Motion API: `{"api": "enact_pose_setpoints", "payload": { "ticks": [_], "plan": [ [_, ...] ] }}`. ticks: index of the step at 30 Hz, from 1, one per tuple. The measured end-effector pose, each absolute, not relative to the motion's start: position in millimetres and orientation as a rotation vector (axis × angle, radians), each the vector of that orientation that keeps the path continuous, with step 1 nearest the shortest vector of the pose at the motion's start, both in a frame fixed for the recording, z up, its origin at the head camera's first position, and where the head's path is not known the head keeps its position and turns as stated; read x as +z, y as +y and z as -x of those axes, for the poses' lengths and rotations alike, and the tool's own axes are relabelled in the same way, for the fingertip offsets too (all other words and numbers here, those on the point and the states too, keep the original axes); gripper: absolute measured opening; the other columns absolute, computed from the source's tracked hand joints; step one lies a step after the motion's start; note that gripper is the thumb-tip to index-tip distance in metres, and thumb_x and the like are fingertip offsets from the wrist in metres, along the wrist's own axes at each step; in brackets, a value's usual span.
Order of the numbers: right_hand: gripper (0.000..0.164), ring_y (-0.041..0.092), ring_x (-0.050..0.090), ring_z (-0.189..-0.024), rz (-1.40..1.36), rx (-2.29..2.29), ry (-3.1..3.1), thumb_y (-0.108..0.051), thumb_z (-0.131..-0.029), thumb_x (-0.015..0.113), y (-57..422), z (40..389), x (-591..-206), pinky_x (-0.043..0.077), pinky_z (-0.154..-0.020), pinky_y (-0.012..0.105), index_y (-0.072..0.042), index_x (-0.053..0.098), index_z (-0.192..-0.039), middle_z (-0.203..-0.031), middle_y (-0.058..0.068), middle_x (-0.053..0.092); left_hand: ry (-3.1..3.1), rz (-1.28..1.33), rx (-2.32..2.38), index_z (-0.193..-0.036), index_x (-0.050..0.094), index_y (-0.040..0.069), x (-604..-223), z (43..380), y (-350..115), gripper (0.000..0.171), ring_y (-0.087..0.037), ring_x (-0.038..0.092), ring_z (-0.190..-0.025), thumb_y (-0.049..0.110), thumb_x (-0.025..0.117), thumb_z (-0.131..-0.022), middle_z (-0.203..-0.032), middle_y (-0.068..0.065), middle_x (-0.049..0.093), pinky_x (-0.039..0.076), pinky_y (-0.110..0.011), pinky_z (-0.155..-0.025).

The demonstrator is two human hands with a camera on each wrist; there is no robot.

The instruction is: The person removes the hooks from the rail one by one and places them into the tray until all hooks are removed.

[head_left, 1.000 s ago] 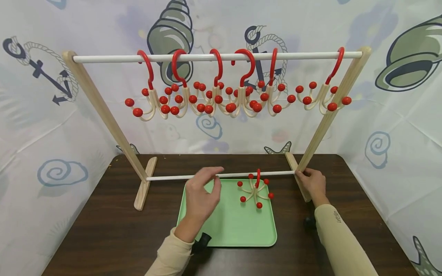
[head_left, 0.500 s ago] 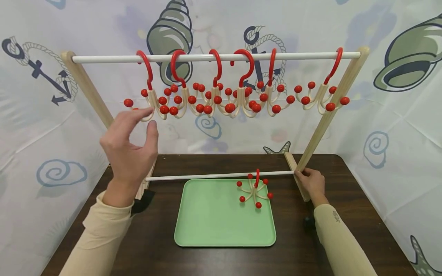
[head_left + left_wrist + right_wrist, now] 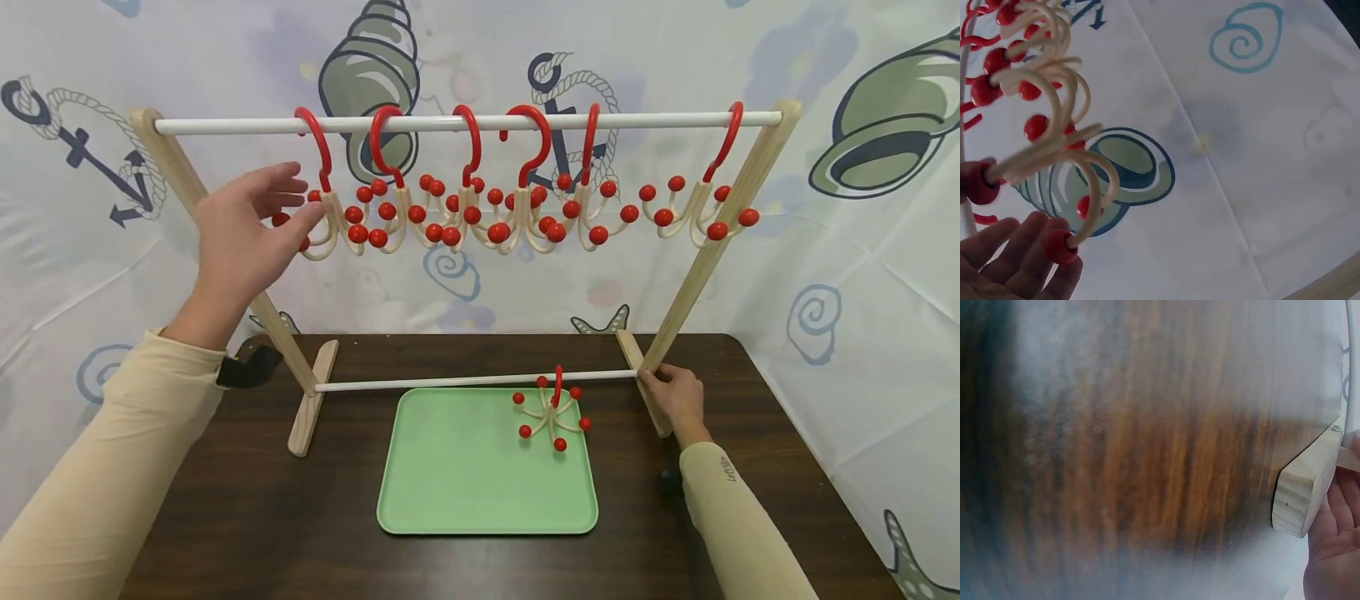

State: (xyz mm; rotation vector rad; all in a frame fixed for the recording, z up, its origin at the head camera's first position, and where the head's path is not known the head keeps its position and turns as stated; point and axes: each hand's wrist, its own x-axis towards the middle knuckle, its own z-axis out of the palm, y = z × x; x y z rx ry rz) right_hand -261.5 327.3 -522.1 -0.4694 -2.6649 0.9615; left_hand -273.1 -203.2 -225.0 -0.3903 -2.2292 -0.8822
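Note:
My left hand [image 3: 243, 237] is raised at the leftmost octopus-style hanger [image 3: 330, 204], thumb and fingers apart around its left arms. This hanger has a red hook, cream arms and red ball tips. In the left wrist view, the fingers [image 3: 1025, 253] lie beside a red ball [image 3: 1060, 246] without closing on it. Several such hangers hang from the white top bar [image 3: 667, 121] of a wooden rack. Down at the right, my right hand [image 3: 678, 400] grips the rack near the base of its right upright, at the foot [image 3: 654, 408]; its fingers are partly hidden.
One more hanger [image 3: 555, 414] stands on its arms at the back right of a green tray [image 3: 480, 487]. The tray lies on a dark wooden table [image 3: 300, 517], in front of the white lower bar [image 3: 442, 382]. A patterned cloth [image 3: 75, 275] surrounds the table.
My left hand has moved from above the tray leftward and up to the leftmost hanger, its fingers spreading out. My right hand stays at the rack's base.

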Motion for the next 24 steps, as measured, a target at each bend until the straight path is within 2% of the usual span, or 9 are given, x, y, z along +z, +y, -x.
{"api": "enact_pose_setpoints", "payload": {
  "ticks": [5,13,19,24],
  "plan": [
    [0.046,0.042,0.064,-0.096,0.459,0.958,-2.663,-0.034,-0.093,0.067,327.5,261.2,-524.6,0.053,-0.079,0.053,0.003,0.068,-0.120,-0.110,0.025,0.068,-2.433,0.365,-0.902,-0.133,0.063,0.012,-217.1,283.9,-207.5,0.052,-0.030,0.067,-0.096,0.040,0.071,-0.089,-0.115,-0.013,0.070,0.043,-0.009,-0.063],
    [0.046,0.042,0.063,-0.097,0.477,0.977,-2.657,-0.034,-0.093,0.067,327.5,261.0,-526.4,0.052,-0.080,0.052,0.002,0.067,-0.121,-0.111,0.024,0.068,-2.588,0.333,-1.014,-0.123,0.069,0.006,-211.9,295.3,-209.5,0.050,-0.010,0.068,-0.082,0.042,0.070,-0.089,-0.106,-0.016,0.072,0.049,-0.015,-0.065],
    [0.047,0.041,0.063,-0.099,0.521,0.983,-2.637,-0.035,-0.094,0.066,328.6,263.2,-528.2,0.052,-0.080,0.052,0.001,0.067,-0.123,-0.114,0.025,0.067,-2.527,0.378,-1.029,-0.115,0.072,0.004,-209.1,292.7,-207.6,0.044,0.000,0.065,-0.074,0.039,0.073,-0.088,-0.093,-0.004,0.074,0.050,-0.016,-0.065],
    [0.046,0.041,0.063,-0.098,0.517,0.977,-2.637,-0.035,-0.093,0.067,329.7,263.3,-528.6,0.052,-0.081,0.052,0.000,0.067,-0.122,-0.113,0.024,0.067,-2.437,0.403,-1.098,-0.113,0.072,0.001,-201.6,284.8,-207.6,0.040,0.002,0.066,-0.074,0.032,0.074,-0.088,-0.085,0.010,0.070,0.049,-0.012,-0.067]
  ]
}}
